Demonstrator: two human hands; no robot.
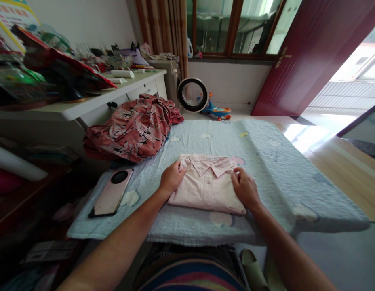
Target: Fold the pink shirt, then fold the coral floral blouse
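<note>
Pale-blue quilted cloth (266,161) covers the bench; centred on it lies a folded pale-pink collared shirt (207,188). Left hand (172,178) presses its nine o'clock edge, right hand (245,188) its three o'clock edge, neither grip closed. Even flat pressure would likely keep the folds square.

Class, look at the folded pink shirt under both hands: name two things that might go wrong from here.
The phone lies near the blanket's left edge; a tug might tip it off. The left hand and right hand press the shirt sides; lifting unevenly could undo the fold.
</note>
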